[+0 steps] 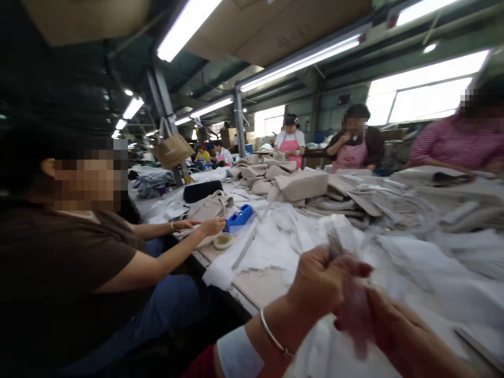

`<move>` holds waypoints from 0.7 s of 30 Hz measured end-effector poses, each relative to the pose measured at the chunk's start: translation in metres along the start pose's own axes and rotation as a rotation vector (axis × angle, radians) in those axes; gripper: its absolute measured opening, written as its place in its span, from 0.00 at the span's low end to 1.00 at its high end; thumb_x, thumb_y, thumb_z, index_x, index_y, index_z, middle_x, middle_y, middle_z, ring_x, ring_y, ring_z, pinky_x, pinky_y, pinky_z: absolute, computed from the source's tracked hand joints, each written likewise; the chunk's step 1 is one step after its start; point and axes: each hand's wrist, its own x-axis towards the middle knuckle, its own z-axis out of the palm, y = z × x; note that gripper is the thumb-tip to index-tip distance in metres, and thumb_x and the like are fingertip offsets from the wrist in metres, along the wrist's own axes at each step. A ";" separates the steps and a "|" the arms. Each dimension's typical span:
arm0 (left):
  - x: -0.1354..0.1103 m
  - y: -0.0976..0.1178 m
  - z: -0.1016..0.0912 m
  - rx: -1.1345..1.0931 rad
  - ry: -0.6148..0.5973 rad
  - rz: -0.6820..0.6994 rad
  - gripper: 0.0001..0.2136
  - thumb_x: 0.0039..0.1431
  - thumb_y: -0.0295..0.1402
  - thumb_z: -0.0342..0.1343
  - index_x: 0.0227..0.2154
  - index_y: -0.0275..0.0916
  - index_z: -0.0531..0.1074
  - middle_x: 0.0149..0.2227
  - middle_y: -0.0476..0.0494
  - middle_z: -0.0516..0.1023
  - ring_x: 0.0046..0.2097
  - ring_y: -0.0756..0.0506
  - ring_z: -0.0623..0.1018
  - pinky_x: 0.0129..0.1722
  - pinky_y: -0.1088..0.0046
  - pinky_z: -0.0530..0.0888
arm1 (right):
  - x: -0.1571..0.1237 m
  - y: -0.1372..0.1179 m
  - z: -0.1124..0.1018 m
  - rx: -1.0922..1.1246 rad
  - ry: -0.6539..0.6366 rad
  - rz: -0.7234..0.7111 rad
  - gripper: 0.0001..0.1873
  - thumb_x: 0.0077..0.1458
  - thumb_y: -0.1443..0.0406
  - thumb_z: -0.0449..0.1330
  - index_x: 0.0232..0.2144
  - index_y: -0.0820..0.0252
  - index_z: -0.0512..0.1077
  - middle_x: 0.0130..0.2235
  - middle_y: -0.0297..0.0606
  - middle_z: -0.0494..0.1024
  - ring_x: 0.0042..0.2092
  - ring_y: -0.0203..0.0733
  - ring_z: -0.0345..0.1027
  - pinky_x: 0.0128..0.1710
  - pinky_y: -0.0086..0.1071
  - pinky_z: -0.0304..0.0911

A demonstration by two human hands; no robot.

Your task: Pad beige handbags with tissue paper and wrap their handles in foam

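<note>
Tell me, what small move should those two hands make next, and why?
Probably draw the hands apart to spread the white sheet. The left hand and right hand both grip it close together, and it looks bunched between them, though the picture is blurred there.

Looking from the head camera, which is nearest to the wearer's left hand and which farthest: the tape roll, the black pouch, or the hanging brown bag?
From the left hand, which grips a thin white sheet:
1. Tape roll, near the table edge, to the hand's left.
2. Black pouch, farther up the table.
3. Brown bag, hanging by the pillar, well beyond both.
</note>
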 end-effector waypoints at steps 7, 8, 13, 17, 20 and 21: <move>0.040 0.001 -0.032 -0.134 0.210 0.062 0.13 0.49 0.35 0.68 0.35 0.34 0.76 0.31 0.42 0.83 0.33 0.47 0.81 0.39 0.69 0.76 | -0.029 0.005 0.017 -0.043 -0.279 0.293 0.22 0.48 0.49 0.66 0.23 0.65 0.73 0.21 0.35 0.74 0.21 0.32 0.66 0.23 0.25 0.61; 0.046 -0.001 -0.037 -0.152 0.237 0.053 0.12 0.49 0.34 0.68 0.35 0.34 0.75 0.32 0.43 0.83 0.32 0.47 0.81 0.40 0.69 0.77 | -0.031 0.009 0.016 -0.028 -0.294 0.344 0.23 0.47 0.49 0.66 0.23 0.65 0.73 0.21 0.35 0.74 0.20 0.32 0.65 0.22 0.25 0.61; 0.040 -0.020 -0.052 -0.139 0.005 -0.136 0.16 0.53 0.42 0.65 0.38 0.33 0.76 0.36 0.39 0.82 0.38 0.45 0.81 0.42 0.69 0.76 | -0.022 0.016 0.010 -0.035 -0.188 0.362 0.23 0.45 0.48 0.62 0.19 0.63 0.68 0.20 0.35 0.74 0.17 0.32 0.64 0.14 0.23 0.51; 0.011 -0.046 -0.044 0.082 -0.350 -0.298 0.16 0.54 0.44 0.64 0.32 0.33 0.77 0.25 0.43 0.79 0.27 0.47 0.77 0.29 0.73 0.72 | 0.001 0.011 0.002 -0.116 -0.137 0.220 0.19 0.51 0.51 0.58 0.22 0.62 0.70 0.19 0.33 0.73 0.15 0.30 0.59 0.13 0.24 0.47; 0.003 -0.058 -0.042 0.199 -0.274 -0.300 0.13 0.52 0.41 0.65 0.26 0.34 0.77 0.18 0.49 0.72 0.21 0.51 0.71 0.22 0.76 0.66 | 0.009 0.012 -0.008 -0.333 -0.107 0.120 0.16 0.56 0.57 0.54 0.22 0.61 0.70 0.19 0.32 0.71 0.18 0.31 0.59 0.18 0.25 0.50; 0.004 -0.060 -0.044 0.223 -0.181 -0.264 0.12 0.51 0.40 0.66 0.26 0.34 0.78 0.17 0.51 0.71 0.20 0.52 0.68 0.21 0.77 0.65 | 0.009 0.013 -0.011 -0.433 -0.050 0.050 0.15 0.55 0.59 0.55 0.22 0.61 0.71 0.21 0.33 0.72 0.21 0.32 0.62 0.20 0.26 0.53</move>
